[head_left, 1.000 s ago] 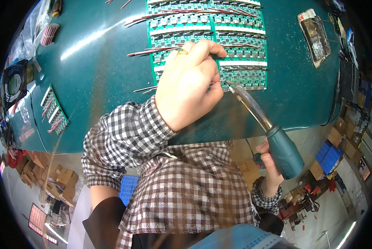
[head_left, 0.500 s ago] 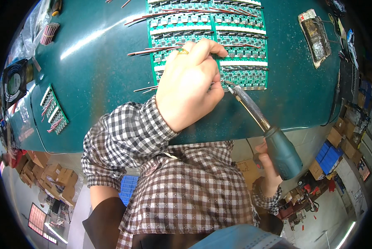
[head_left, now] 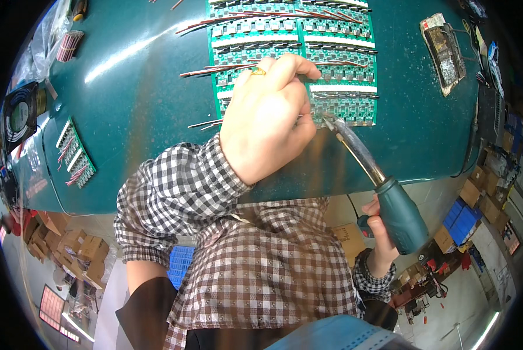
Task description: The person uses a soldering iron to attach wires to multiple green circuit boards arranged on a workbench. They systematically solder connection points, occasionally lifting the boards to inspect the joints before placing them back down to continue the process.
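Note:
My left hand (head_left: 267, 119), with a ring on one finger, rests over the lower middle of a green circuit board panel (head_left: 346, 109). Its fingers are curled into a pinch; what they hold is hidden. Thin wires (head_left: 205, 124) stick out to the left from under the hand. My right hand (head_left: 382, 240) grips a soldering iron (head_left: 402, 217) by its dark green handle. The iron's metal tip points up and left to the panel's lower edge, just right of my left fingertips. Red and black wires (head_left: 261, 14) lie in rows across the panel.
At the right of the green table lies a worn metal soldering tray (head_left: 443, 53). A small wired board (head_left: 76, 153), a wire bundle (head_left: 70, 46) and a black fan (head_left: 21, 116) are at the left. Cardboard boxes (head_left: 89, 248) stand beyond the table.
The soldering iron has shifted slightly right, and its tip has moved a little away from my left fingertips. My left hand stays nearly in place.

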A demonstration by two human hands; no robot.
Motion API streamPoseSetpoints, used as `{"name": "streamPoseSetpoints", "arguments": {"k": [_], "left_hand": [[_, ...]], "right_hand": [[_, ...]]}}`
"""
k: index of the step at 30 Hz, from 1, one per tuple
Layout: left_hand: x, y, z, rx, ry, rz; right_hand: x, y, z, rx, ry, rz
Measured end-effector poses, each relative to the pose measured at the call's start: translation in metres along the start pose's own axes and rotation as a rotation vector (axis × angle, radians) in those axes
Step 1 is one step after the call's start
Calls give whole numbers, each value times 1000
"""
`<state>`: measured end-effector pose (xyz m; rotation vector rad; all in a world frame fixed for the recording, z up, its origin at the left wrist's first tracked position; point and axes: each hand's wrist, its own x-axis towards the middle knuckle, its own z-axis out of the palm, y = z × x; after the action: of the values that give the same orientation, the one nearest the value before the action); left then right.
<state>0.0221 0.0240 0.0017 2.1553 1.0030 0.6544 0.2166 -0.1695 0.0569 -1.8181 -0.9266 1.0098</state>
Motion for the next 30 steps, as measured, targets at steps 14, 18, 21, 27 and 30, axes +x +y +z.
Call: {"name": "streamPoseSetpoints", "arguments": {"k": [14, 18, 21, 27, 30], "left_hand": [[-1, 1, 2, 12, 16, -7], [-1, 1, 3, 14, 20, -11], [-1, 1, 2, 10, 27, -18], [-1, 2, 5, 2, 23, -18], [-2, 1, 3, 1, 27, -34]], "right_hand": [[1, -2, 5, -6, 3, 7], [0, 3, 1, -83, -20, -51], [0, 0, 3, -36, -2, -18], [-3, -1, 4, 4, 28, 52], [-1, 0, -1, -102, -39, -4]]}}
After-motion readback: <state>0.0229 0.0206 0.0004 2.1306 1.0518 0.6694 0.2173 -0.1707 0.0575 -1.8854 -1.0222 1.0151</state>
